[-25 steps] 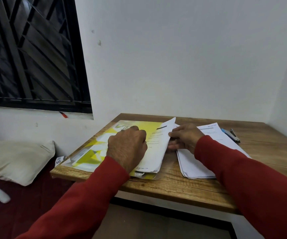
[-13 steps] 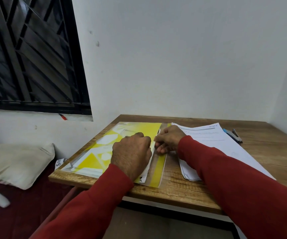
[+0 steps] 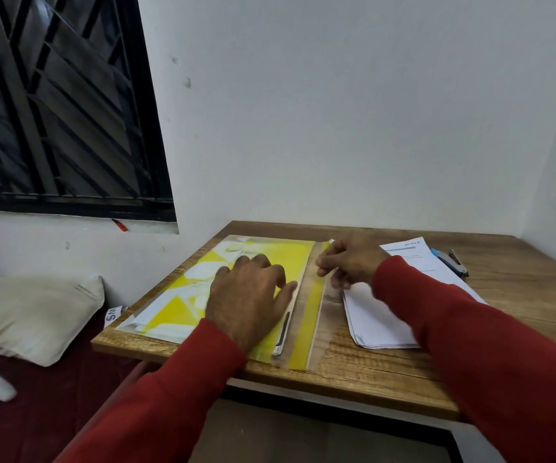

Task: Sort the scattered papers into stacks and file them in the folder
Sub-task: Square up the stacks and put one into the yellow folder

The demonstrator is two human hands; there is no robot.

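Folder (image 3: 270, 259) lies flat on the left part of the tabletop (image 3: 520, 295), yellow cover closed over white sheets whose corners show at its near left edge. One batch therefore appears filed. Left hand (image 3: 248, 299) rests palm-down on the cover, fingers extended and pressing. Right hand (image 3: 350, 260) hangs just above the folder's clear right margin, fingers loosely curled; whether they pinch the margin or hold nothing cannot be determined.

A stack of papers (image 3: 375, 315) remains outside the folder, just to its right on the tabletop, partly under the right sleeve. Judged outstanding: this stack is yet to be filed.

Not verifiable: the number of sheets inside the folder, whether the remaining stack is sorted, and its full extent beneath the sleeve. A stapler-like tool (image 3: 457, 262) with a blue item beside it lies beyond the papers; neither can be identified with certainty. The print on the papers is illegible.
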